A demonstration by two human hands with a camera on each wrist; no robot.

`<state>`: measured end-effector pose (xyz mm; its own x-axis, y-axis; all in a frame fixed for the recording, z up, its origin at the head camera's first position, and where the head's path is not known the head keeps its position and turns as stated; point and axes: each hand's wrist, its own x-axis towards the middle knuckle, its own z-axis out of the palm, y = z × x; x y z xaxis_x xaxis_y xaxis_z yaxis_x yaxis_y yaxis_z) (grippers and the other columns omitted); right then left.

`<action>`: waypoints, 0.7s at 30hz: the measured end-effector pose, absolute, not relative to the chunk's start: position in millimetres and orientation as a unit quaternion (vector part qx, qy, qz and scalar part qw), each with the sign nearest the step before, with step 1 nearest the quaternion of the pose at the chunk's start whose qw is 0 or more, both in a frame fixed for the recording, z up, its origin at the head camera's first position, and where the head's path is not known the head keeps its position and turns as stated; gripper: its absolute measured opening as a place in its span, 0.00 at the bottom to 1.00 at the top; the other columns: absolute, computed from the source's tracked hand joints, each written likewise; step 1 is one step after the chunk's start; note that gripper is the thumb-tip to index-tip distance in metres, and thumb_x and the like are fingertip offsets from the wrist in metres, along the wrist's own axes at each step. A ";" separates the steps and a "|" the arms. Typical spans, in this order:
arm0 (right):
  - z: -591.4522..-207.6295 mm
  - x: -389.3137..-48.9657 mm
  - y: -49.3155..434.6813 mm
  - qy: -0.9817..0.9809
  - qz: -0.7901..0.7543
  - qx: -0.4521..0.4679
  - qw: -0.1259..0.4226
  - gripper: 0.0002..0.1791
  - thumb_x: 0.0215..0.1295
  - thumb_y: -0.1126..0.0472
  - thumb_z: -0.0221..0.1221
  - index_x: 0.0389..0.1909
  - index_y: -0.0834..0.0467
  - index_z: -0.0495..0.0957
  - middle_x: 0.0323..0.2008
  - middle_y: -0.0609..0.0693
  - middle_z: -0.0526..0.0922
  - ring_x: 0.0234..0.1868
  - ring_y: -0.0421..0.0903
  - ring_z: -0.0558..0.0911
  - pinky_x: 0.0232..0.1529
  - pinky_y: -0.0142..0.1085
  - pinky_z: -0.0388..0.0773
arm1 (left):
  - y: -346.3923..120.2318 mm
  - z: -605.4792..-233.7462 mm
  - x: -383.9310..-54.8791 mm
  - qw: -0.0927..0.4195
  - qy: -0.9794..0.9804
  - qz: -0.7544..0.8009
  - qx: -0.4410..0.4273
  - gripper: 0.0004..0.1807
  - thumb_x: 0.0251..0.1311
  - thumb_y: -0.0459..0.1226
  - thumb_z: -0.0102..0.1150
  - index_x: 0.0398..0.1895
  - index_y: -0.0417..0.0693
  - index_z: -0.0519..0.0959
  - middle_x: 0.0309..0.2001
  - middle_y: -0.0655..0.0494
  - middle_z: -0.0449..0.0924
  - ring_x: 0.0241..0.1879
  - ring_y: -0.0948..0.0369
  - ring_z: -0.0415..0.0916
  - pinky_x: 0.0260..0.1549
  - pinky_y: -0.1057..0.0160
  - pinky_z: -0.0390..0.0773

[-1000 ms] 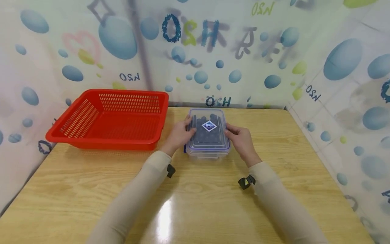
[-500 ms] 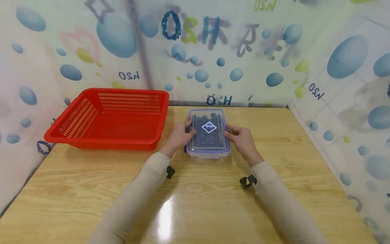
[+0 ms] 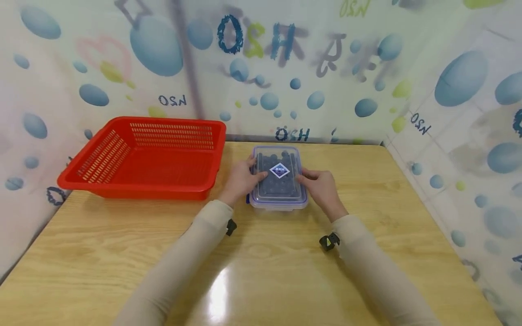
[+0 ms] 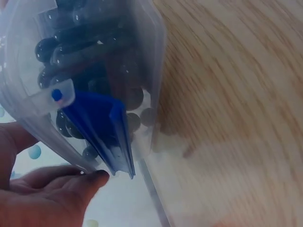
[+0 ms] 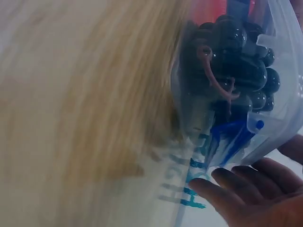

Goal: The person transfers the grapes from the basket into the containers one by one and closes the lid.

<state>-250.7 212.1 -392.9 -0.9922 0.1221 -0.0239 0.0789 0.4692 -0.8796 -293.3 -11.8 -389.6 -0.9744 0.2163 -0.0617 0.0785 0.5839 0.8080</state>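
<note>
A clear plastic food container [image 5: 180, 90] stands on the table, full of dark, round fruit with a brown stem, like grapes [image 5: 236, 61]. Its clear lid [image 3: 279, 188] has a blue seal and a diamond label. My left hand [image 3: 240, 182] holds the lid's left edge, thumb on top. On the right edge, my right hand [image 3: 324, 190] lays its thumb over the lid, the other fingers at the side. A blue clip [image 4: 102, 125] hangs outward beside the left fingers; another blue clip [image 5: 229, 142] shows near the right fingers.
A red plastic basket [image 3: 171, 170] with slotted walls stands left of the container on the wooden table [image 3: 261, 262]. Patterned sheets [image 3: 269, 68] close off the back and both sides. Each wrist carries a small black camera.
Both thumbs have slid slightly inward over the lid from its two edges. The container and the basket stay where they were.
</note>
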 end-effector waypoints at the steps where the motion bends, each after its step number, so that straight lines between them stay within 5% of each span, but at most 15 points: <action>1: -395.0 -250.3 212.3 -0.855 0.515 -0.060 0.024 0.24 0.68 0.58 0.62 0.61 0.65 0.75 0.59 0.58 0.77 0.63 0.51 0.73 0.59 0.43 0.72 | -11.3 -390.3 -293.0 0.082 0.886 0.450 0.079 0.39 0.64 0.42 0.64 0.73 0.37 0.59 0.75 0.46 0.53 0.73 0.51 0.50 0.67 0.54 0.56; 7: -403.0 -250.2 214.8 -0.818 0.569 -0.089 -0.019 0.34 0.70 0.57 0.60 0.69 0.68 0.60 0.67 0.65 0.66 0.67 0.57 0.67 0.64 0.46 0.67 | -13.1 -393.3 -290.4 0.120 0.859 0.498 0.022 0.37 0.63 0.43 0.65 0.69 0.34 0.62 0.63 0.40 0.70 0.58 0.49 0.71 0.60 0.52 0.69; 12: -403.1 -256.4 220.5 -0.768 0.622 -0.122 -0.091 0.43 0.72 0.54 0.57 0.75 0.67 0.45 0.67 0.67 0.64 0.65 0.59 0.70 0.62 0.48 0.68 | -14.5 -392.6 -291.2 0.143 0.829 0.541 -0.002 0.32 0.62 0.43 0.66 0.63 0.35 0.68 0.50 0.43 0.78 0.47 0.52 0.77 0.54 0.54 0.74; 21: -392.8 -256.5 217.7 -0.805 0.579 -0.121 -0.056 0.38 0.70 0.57 0.59 0.73 0.69 0.55 0.64 0.65 0.68 0.61 0.57 0.73 0.61 0.47 0.70 | -18.9 -394.0 -295.5 0.177 0.814 0.552 -0.024 0.28 0.60 0.47 0.68 0.53 0.37 0.73 0.40 0.46 0.82 0.40 0.54 0.77 0.46 0.60 0.74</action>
<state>-256.5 217.7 -392.8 -0.9645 0.1294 -0.2302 0.2594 0.3010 -0.9177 -295.5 -18.9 -394.0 -0.9364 0.1558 -0.3144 -0.2345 0.3889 0.8909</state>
